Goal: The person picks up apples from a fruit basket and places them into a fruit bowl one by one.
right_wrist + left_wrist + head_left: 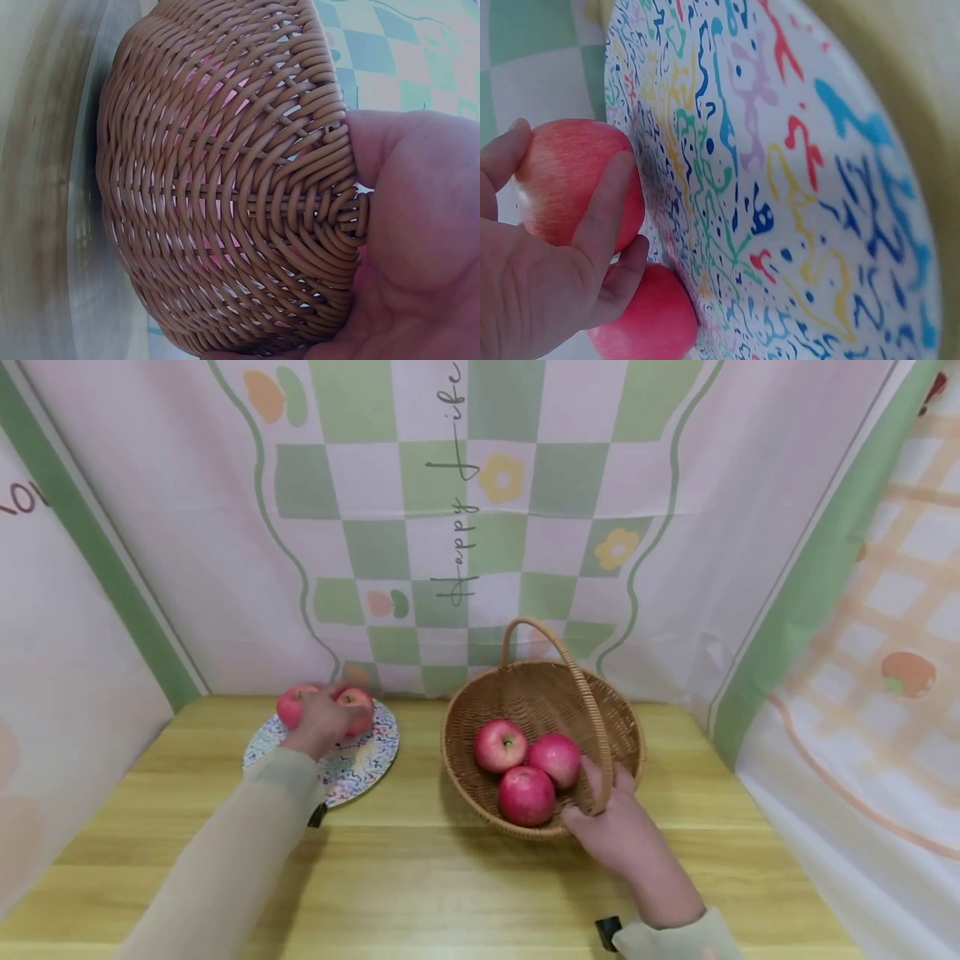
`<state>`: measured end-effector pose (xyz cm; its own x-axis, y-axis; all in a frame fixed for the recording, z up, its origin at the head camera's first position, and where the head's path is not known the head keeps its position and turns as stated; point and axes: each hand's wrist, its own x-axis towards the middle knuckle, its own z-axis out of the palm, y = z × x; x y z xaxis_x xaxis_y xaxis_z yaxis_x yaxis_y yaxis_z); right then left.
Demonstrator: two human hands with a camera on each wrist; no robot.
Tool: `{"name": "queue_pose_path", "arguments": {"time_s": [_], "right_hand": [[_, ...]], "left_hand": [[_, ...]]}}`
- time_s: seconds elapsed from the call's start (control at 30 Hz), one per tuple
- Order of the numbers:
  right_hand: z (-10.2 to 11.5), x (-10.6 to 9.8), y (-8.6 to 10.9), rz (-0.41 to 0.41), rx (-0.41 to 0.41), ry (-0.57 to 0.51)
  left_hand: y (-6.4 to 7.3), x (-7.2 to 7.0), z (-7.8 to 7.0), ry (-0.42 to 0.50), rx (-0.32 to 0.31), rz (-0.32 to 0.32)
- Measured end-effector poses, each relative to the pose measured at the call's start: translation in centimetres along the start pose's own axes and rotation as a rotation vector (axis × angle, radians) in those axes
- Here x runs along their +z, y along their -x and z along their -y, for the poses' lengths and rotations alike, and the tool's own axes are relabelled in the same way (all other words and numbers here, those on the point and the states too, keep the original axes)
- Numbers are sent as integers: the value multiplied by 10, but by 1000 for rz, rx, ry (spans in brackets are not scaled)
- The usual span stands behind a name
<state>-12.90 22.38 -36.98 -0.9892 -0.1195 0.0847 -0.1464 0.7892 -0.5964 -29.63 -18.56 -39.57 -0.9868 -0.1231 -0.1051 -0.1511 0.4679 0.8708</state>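
My left hand (321,724) is over the patterned plate (375,764), its thumb and fingers round a red apple (574,184). A second apple (656,319) lies against the fingers on the same plate. To the right stands a brown wicker basket (480,693) with an arched handle (581,681). Three red apples sit together inside it, one at the back left (500,745), one to the right (555,758) and one in front (527,796). My right hand (618,831) grips the basket's near right rim, at the foot of the handle.
The plate and basket stand on a light wooden table (420,893), with a gap between them. Behind hangs a green and white checked cloth (435,543). More printed cloth (892,635) closes off the right side.
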Motion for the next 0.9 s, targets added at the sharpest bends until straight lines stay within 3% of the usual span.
{"name": "queue_pose_path", "arguments": {"time_s": [0.17, 0.33, 0.67, 0.9], "right_hand": [[3, -2, 0, -3, 9, 14], [3, -2, 1, -2, 35, 6], [3, -1, 1, -2, 29, 8], [3, -2, 1, 12, 53, 3]], "left_hand": [[-11, 9, 1, 6, -9, -42], [-10, 15, -2, 4, 25, -74], [-15, 17, 0, -19, 60, -33], [-12, 20, -6, -107, 157, -33]]}}
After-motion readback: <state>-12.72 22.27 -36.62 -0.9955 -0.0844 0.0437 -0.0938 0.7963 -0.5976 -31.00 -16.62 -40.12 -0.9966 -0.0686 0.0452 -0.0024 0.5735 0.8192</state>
